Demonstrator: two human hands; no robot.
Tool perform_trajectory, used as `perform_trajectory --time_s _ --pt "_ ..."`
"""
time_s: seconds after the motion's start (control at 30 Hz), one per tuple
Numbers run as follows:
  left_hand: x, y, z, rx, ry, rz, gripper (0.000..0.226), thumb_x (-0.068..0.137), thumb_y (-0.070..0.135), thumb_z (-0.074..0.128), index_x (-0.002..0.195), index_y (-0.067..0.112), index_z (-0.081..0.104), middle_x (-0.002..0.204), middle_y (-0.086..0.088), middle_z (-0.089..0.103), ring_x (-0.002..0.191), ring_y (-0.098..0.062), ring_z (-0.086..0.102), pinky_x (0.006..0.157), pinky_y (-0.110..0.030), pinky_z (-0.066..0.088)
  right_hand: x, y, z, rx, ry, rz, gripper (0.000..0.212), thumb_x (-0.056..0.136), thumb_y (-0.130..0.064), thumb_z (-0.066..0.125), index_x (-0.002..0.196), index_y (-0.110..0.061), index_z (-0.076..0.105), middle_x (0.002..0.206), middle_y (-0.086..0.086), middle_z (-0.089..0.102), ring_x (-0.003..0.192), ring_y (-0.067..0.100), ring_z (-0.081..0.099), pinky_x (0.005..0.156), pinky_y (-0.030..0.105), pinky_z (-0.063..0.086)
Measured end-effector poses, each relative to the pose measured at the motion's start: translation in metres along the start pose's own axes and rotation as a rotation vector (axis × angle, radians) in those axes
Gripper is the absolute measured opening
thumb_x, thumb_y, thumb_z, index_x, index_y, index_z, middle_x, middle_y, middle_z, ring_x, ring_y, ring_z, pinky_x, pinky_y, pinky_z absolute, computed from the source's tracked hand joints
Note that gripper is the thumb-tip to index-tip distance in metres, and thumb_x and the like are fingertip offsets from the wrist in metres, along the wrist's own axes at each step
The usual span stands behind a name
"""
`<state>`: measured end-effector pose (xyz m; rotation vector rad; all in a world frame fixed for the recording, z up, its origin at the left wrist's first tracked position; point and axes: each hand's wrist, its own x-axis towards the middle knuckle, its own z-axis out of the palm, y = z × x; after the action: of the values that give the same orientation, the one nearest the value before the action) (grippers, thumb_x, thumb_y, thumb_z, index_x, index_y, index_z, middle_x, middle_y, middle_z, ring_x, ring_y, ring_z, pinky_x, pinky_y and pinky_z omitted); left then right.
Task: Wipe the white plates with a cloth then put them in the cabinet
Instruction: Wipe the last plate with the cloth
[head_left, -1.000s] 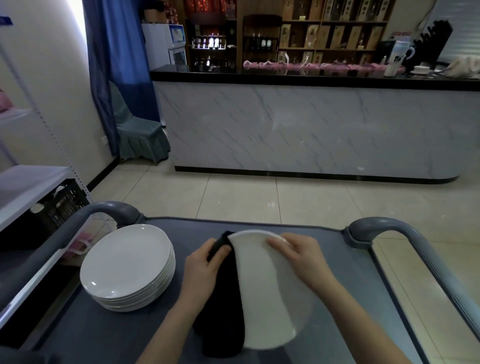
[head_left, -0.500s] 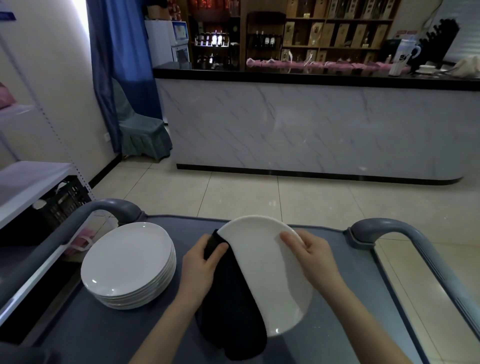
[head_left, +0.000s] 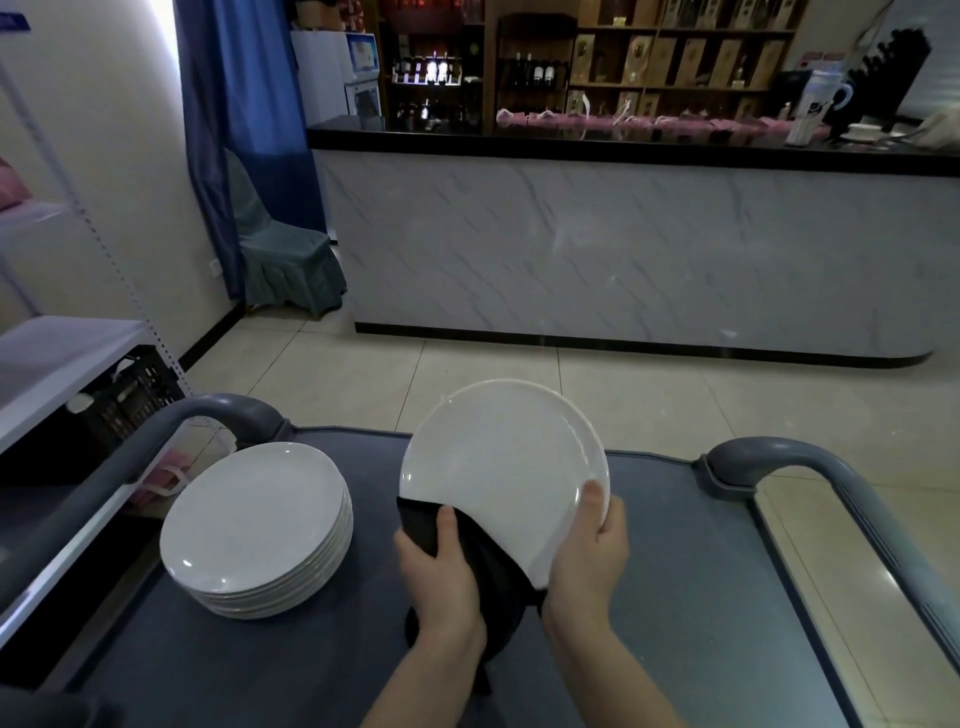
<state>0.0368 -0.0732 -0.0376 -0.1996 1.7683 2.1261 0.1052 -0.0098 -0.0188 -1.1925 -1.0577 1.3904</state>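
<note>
A white plate is tilted up above the grey cart top, its face toward me. My right hand grips its lower right rim, thumb on the face. My left hand holds a black cloth against the plate's lower left edge; the cloth hangs down under the plate. A stack of several white plates sits on the cart to the left.
Grey cart handles rise at the left and right. A white shelf unit with a black crate stands on the left. A marble-fronted bar counter runs across the tiled floor ahead, with a covered chair beside it.
The plate has been raised and tipped upright. My right hand slid from the top rim to the lower right rim. My left hand with the cloth dropped to the lower edge.
</note>
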Motion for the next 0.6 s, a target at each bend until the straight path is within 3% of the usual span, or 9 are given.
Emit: perform_trajectory --time_s 0.17,0.23,0.33,0.43,0.47,0.53,0.6 --pt "0.021 0.010 -0.017 0.016 -0.075 0.034 0.015 0.092 0.018 0.067 0.102 0.009 0.060 0.101 -0.009 0.069 0.096 -0.025 0.065 0.083 -0.039 0.055 0.031 -0.007 -0.027 -0.240 -0.381 -0.103 0.026 0.098 -0.034 0.058 0.078 -0.018 0.054 0.065 -0.014 0.056 0.067 0.014 0.052 0.061 0.029 0.043" --pt "0.030 0.017 -0.024 0.076 -0.158 0.086 0.011 0.091 0.019 0.069 0.096 0.012 0.063 0.096 -0.009 0.071 0.096 -0.028 0.067 0.084 -0.044 0.056 0.051 -0.022 -0.032 -0.355 -0.504 -0.187 0.007 0.093 -0.033 0.067 0.090 -0.028 0.062 0.078 -0.018 0.067 0.074 0.009 0.062 0.066 0.027 0.049" --pt "0.044 0.029 -0.033 0.253 -0.335 0.211 0.007 0.088 0.019 0.072 0.087 0.022 0.066 0.086 -0.002 0.073 0.089 -0.023 0.069 0.080 -0.042 0.056 0.075 -0.041 -0.029 -0.575 -0.654 -0.282 0.020 0.087 -0.039 0.072 0.103 -0.042 0.061 0.096 -0.022 0.067 0.088 -0.002 0.062 0.076 0.023 0.052" --pt "0.056 0.040 -0.035 0.474 -0.539 0.334 0.014 0.082 0.028 0.076 0.078 0.026 0.063 0.076 0.003 0.069 0.069 -0.008 0.062 0.067 -0.027 0.050 0.081 -0.053 -0.020 -0.763 -0.788 -0.347 0.009 0.089 -0.045 0.068 0.087 -0.037 0.065 0.083 -0.020 0.066 0.077 -0.003 0.060 0.067 0.017 0.048" --pt "0.058 0.043 -0.034 0.523 -0.579 0.347 0.016 0.079 0.033 0.076 0.076 0.025 0.062 0.073 0.004 0.067 0.066 -0.006 0.059 0.064 -0.025 0.047 0.081 -0.051 -0.017 -0.786 -0.819 -0.374 0.019 0.091 -0.043 0.066 0.076 -0.031 0.062 0.072 -0.019 0.062 0.066 -0.001 0.055 0.060 0.018 0.043" --pt "0.059 0.044 -0.032 0.543 -0.603 0.342 0.014 0.078 0.035 0.074 0.078 0.024 0.064 0.074 0.004 0.068 0.067 -0.005 0.059 0.065 -0.026 0.047 0.079 -0.045 -0.014 -0.748 -0.805 -0.398 0.036 0.094 -0.039 0.063 0.065 -0.019 0.055 0.059 -0.013 0.047 0.055 0.002 0.041 0.053 0.023 0.032" --pt "0.059 0.042 -0.031 0.488 -0.545 0.327 0.008 0.084 0.028 0.074 0.080 0.026 0.067 0.079 0.002 0.071 0.072 -0.010 0.065 0.070 -0.033 0.051 0.076 -0.040 -0.014 -0.680 -0.718 -0.385 0.040 0.094 -0.038 0.063 0.069 -0.008 0.057 0.060 -0.009 0.045 0.056 0.005 0.039 0.055 0.028 0.031"
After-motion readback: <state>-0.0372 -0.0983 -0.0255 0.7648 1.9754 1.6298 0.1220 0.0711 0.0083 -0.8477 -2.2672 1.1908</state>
